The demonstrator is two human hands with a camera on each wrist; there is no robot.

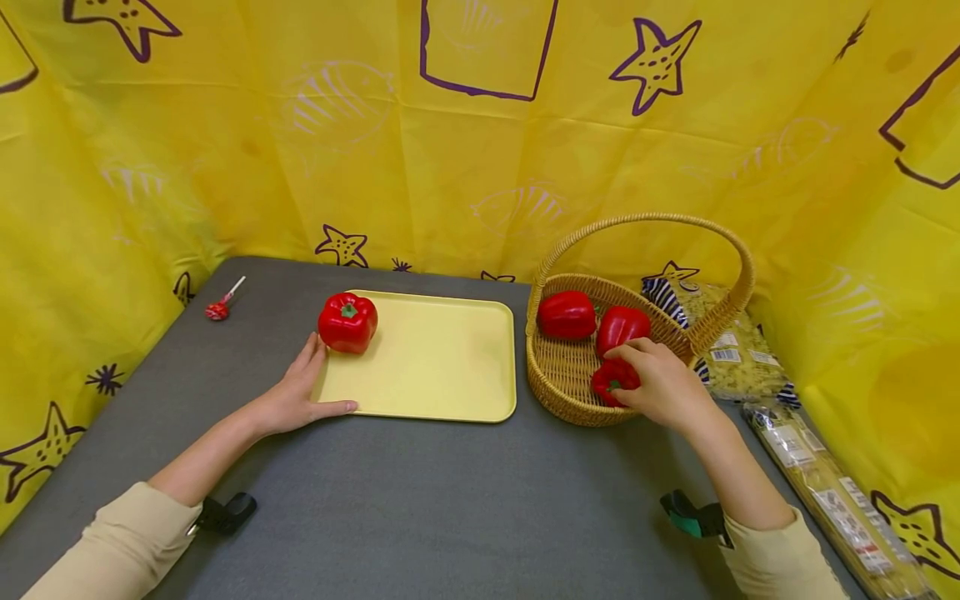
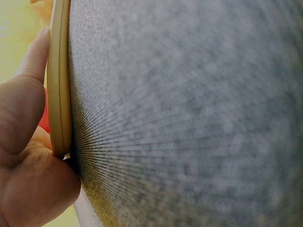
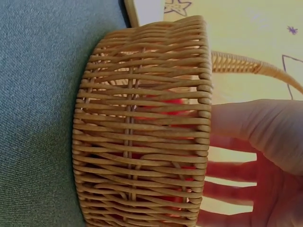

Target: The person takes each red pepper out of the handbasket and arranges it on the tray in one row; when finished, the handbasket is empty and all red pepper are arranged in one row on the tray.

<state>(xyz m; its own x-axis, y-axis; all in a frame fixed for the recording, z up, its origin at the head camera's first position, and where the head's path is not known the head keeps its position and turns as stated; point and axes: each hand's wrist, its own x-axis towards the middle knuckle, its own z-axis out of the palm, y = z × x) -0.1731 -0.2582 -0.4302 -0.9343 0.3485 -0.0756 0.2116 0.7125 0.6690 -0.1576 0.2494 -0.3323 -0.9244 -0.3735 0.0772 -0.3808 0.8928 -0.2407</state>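
Pale beige sleeves [image 1: 112, 546] reach in from the bottom corners, a dark device [image 1: 232, 512] at each wrist. Along the right side of the grey tabletop [image 1: 465, 508] lies a long clear packet [image 1: 843, 500], its white labels and barcode too small to read. The left hand [image 1: 300, 396] is spread at the near left corner of a pale yellow tray [image 1: 427, 358], thumb against the front rim. The right hand [image 1: 663, 387] reaches over the rim of a wicker basket [image 1: 551, 387] and pinches the nearest red bell pepper [image 1: 613, 379] between thumb and fingers, inside the basket. Two other peppers [image 1: 567, 315] lie there behind it; a fourth pepper [image 1: 348, 323], green stem showing, sits at the tray's left edge. Beside the basket is a clear bag [image 1: 738, 350] with striped ends and unreadable barcode labels. Far left lies a red lollipop [image 1: 217, 311]. Yellow cloth [image 1: 465, 167] printed with starfish and fish hangs behind.
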